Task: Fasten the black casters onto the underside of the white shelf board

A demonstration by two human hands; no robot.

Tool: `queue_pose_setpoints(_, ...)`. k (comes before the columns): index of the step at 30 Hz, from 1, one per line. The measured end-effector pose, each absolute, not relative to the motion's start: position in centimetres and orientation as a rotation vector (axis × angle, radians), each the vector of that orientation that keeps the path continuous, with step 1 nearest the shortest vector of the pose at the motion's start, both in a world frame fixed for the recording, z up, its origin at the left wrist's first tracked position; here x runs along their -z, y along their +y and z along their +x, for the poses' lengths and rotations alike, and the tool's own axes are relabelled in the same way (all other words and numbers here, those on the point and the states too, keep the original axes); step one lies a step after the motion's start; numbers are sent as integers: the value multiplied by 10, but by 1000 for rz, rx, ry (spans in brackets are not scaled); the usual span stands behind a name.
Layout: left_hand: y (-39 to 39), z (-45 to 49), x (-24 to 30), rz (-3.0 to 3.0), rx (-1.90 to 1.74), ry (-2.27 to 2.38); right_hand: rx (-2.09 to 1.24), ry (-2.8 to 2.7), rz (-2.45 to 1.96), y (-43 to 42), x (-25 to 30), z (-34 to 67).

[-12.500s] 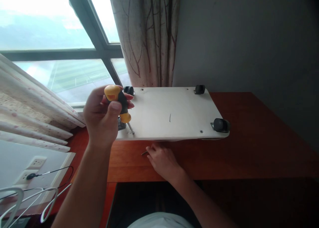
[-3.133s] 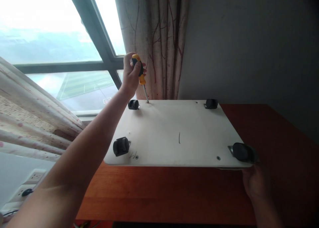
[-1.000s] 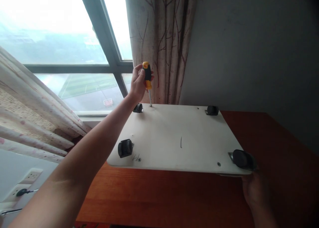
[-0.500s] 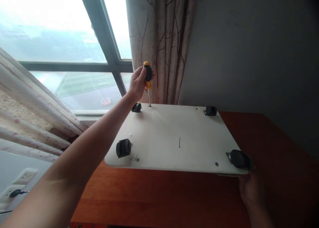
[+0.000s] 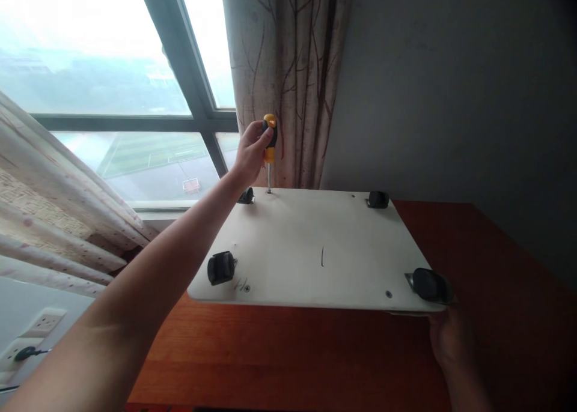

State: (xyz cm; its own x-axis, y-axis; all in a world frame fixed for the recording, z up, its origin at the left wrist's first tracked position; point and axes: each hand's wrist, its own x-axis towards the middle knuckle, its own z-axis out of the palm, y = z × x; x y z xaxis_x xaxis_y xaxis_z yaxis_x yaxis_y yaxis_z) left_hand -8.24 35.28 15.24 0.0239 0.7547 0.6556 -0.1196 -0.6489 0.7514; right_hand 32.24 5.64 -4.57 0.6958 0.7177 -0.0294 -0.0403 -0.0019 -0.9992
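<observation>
My left hand (image 5: 253, 148) is closed round the yellow and black handle of a screwdriver (image 5: 270, 155). Its shaft points straight down, and the tip meets a screw spot near the far left edge of a white board (image 5: 311, 238). Black casters stand up at the board's corners: near left (image 5: 221, 268), far left (image 5: 246, 196), far right (image 5: 378, 199) and near right (image 5: 430, 284). At the near right corner, my right hand (image 5: 451, 334) grips the board's edge just below the caster; its fingers are partly hidden and in shadow.
Beneath the board is a reddish-brown wooden table (image 5: 279, 358). A patterned curtain (image 5: 288, 69) hangs behind it, beside a window (image 5: 117, 81). The grey wall (image 5: 451, 99) rises at the back right. At lower left are sockets (image 5: 45, 323) with a black plug (image 5: 27, 353).
The screwdriver handle has turned a little and stands more upright, with my left hand's grip rotated round it. My right hand stays at the same corner. The whole view has shifted slightly.
</observation>
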Motion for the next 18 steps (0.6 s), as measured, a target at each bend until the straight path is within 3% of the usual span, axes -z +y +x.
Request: queue_pose_setpoints(18, 347, -85, -156, 1536, -1691, 591, -763, -486, -1379, 57, 47, 319)
